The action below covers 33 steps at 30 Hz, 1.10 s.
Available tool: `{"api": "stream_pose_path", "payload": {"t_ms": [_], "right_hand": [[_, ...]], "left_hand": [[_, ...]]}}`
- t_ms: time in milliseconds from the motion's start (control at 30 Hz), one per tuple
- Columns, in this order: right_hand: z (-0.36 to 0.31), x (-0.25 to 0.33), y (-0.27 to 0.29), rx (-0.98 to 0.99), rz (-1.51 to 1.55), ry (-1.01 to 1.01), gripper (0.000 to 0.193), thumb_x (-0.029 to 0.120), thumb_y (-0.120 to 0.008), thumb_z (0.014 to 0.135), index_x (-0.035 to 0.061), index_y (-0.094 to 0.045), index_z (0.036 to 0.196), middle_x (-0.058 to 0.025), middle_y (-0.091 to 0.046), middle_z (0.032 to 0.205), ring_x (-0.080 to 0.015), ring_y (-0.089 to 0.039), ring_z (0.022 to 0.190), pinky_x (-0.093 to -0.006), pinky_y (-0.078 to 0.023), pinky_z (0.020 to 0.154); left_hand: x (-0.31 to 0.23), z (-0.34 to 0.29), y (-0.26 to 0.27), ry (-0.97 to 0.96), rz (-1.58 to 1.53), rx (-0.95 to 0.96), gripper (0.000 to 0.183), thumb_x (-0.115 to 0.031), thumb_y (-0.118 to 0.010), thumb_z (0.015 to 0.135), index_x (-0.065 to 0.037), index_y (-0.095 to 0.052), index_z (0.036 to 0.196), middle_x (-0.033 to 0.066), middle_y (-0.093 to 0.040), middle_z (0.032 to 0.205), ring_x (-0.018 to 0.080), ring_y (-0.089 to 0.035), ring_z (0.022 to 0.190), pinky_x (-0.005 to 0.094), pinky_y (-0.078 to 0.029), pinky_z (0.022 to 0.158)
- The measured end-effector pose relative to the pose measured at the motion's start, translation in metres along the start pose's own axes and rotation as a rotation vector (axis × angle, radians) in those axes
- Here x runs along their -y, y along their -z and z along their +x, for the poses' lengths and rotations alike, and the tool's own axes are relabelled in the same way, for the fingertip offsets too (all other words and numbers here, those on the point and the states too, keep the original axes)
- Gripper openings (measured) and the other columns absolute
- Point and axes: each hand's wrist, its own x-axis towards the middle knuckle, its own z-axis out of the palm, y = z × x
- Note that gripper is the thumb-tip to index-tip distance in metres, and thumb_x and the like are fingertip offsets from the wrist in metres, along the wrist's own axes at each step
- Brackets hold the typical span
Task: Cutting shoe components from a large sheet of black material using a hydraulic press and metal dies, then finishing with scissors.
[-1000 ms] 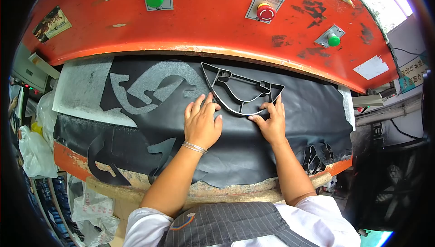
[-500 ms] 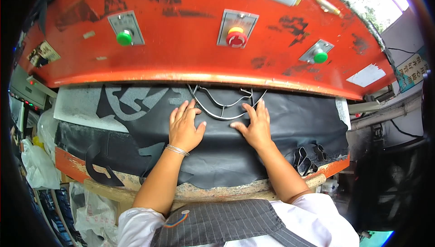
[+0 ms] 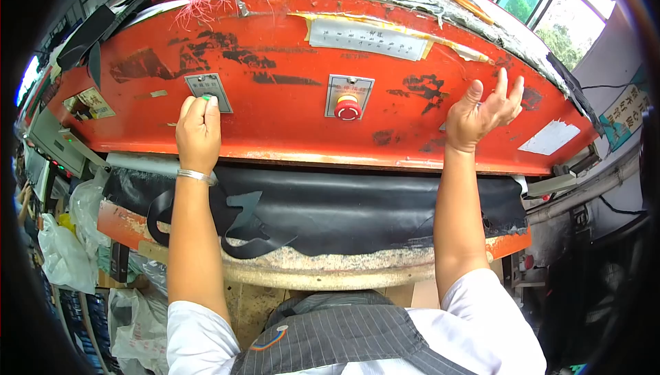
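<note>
Green button (image 3: pixel 205 98) is part-covered by curled left hand (image 3: pixel 197 131), hold unclear; spread, empty right hand (image 3: pixel 479 117) could be crushed if slid under press beam (image 3: pixel 282 124).

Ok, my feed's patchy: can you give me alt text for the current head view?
A person's left hand is curled at a green button on a red machine front, while the right hand is raised with fingers spread before the front's right side. Between them is a red button; below, a black sheet lies across the table.
</note>
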Motion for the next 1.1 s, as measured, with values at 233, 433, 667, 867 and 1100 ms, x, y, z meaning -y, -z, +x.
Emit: {"api": "stream_pose_path", "payload": {"t_ms": [233, 433, 667, 867, 1100], "right_hand": [[-0.080, 0.041, 0.082, 0.599, 0.842, 0.049, 0.035, 0.010, -0.066, 0.080, 0.0031, -0.060, 0.113, -0.0148, -0.064, 0.108, -0.0332, -0.059, 0.101, -0.0443, -0.042, 0.090], [-0.125, 0.086, 0.218, 1.551, 0.946, 0.290, 0.055, 0.036, -0.074, 0.075, 0.0064, -0.060, 0.119, -0.0100, -0.062, 0.105, -0.0284, -0.057, 0.099, -0.0423, -0.045, 0.082], [-0.157, 0.102, 0.246, 1.574, 0.652, 0.096, 0.051, 0.014, -0.078, 0.066, 0.0027, -0.059, 0.112, -0.0124, -0.060, 0.098, -0.0299, -0.057, 0.096, -0.0381, -0.049, 0.084], [-0.157, 0.099, 0.251, 1.620, 0.587, 0.096, 0.048, 0.014, -0.078, 0.067, 0.0017, -0.060, 0.110, -0.0127, -0.061, 0.096, -0.0305, -0.058, 0.095, -0.0384, -0.050, 0.083], [-0.127, 0.084, 0.195, 1.776, 0.893, 0.147, 0.064, 0.038, -0.075, 0.078, 0.0062, -0.055, 0.129, -0.0198, -0.056, 0.127, -0.0366, -0.052, 0.118, -0.0470, -0.040, 0.100]], "left_hand": [[-0.051, -0.104, 0.016, 0.203, -0.110, 0.474, 0.028, -0.020, -0.066, 0.087, -0.005, -0.055, 0.066, 0.0133, -0.054, 0.068, 0.0313, -0.053, 0.065, 0.0420, -0.043, 0.060], [-0.099, -0.222, 0.040, 0.061, -0.099, 0.885, 0.038, -0.042, -0.070, 0.080, -0.008, -0.072, 0.094, 0.0089, -0.064, 0.088, 0.0280, -0.061, 0.090, 0.0398, -0.049, 0.080], [-0.111, -0.238, 0.034, 0.101, -0.006, 0.781, 0.033, -0.038, -0.071, 0.073, -0.007, -0.072, 0.085, 0.0088, -0.062, 0.084, 0.0281, -0.059, 0.087, 0.0413, -0.047, 0.080], [-0.097, -0.247, 0.022, 0.085, -0.139, 0.755, 0.030, -0.035, -0.073, 0.072, -0.005, -0.072, 0.076, 0.0117, -0.064, 0.078, 0.0297, -0.061, 0.080, 0.0400, -0.049, 0.078], [-0.071, -0.232, 0.087, 0.174, 0.215, 0.561, 0.046, -0.025, -0.077, 0.070, -0.008, -0.064, 0.111, 0.0126, -0.062, 0.108, 0.0321, -0.057, 0.100, 0.0444, -0.045, 0.088]]}}
